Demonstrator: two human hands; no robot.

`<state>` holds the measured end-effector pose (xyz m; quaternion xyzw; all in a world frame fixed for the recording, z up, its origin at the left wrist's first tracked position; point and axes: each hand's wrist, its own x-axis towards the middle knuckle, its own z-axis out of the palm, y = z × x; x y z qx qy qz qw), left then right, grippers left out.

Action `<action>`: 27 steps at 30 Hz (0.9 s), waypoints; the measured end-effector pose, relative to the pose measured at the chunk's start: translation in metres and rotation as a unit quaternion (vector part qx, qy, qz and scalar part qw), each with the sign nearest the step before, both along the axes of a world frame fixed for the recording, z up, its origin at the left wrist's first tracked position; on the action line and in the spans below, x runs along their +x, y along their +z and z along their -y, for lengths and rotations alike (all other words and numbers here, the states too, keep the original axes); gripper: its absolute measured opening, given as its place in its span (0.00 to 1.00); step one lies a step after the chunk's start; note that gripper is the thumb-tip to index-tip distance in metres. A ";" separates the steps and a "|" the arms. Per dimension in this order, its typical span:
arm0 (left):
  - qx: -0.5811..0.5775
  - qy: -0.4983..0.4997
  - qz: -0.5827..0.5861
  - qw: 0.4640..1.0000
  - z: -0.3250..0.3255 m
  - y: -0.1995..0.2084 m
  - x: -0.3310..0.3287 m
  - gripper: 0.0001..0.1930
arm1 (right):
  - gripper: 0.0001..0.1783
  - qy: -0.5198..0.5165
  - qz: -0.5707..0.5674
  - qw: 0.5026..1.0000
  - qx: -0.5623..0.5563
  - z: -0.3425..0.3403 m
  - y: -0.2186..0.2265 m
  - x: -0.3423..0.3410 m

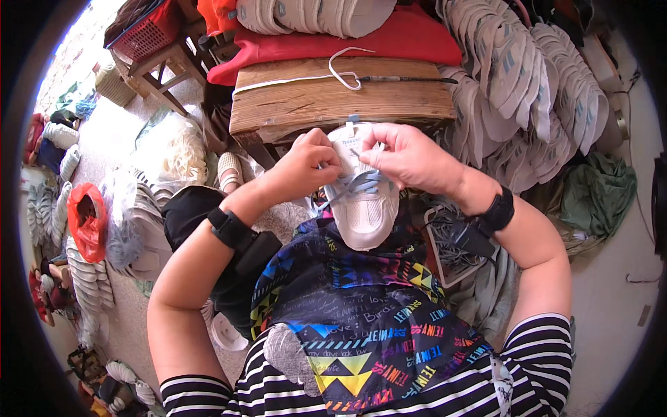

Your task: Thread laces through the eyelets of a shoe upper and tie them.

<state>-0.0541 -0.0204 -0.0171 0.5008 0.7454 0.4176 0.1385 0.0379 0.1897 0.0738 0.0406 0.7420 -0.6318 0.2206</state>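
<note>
A white sneaker upper (365, 219) with a mesh toe points toward me, its tongue end against the wooden block. Blue-grey shoelace (361, 183) crosses over its front, and a loose length hangs at its left side. My left hand (309, 163) is closed, its curled fingers against the left edge of the upper; whatever they grip is hidden. Thumb and forefinger of my right hand (410, 154) pinch together over the tongue, beside a small dark tip. What lies between those fingers is too small to make out.
On the wooden block (299, 97) lie a white cord (340, 75) and a thin dark-handled tool (410, 80). Stacked white uppers (500, 62) crowd the right; more lie left near a red bag (87, 219). A tray of grey laces (458, 243) sits beneath my right forearm.
</note>
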 end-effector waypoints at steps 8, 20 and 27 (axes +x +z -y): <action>0.206 0.069 0.390 0.895 -0.001 0.089 0.024 0.10 | 0.05 0.134 -0.365 0.804 0.449 -0.008 -0.015 -0.008; 0.167 0.151 0.509 0.831 0.049 0.074 0.036 0.11 | 0.06 0.245 -0.342 0.651 0.632 0.012 -0.016 -0.011; 0.158 0.171 0.536 0.812 0.054 0.060 0.041 0.11 | 0.08 0.255 -0.263 0.781 0.506 0.018 -0.014 -0.015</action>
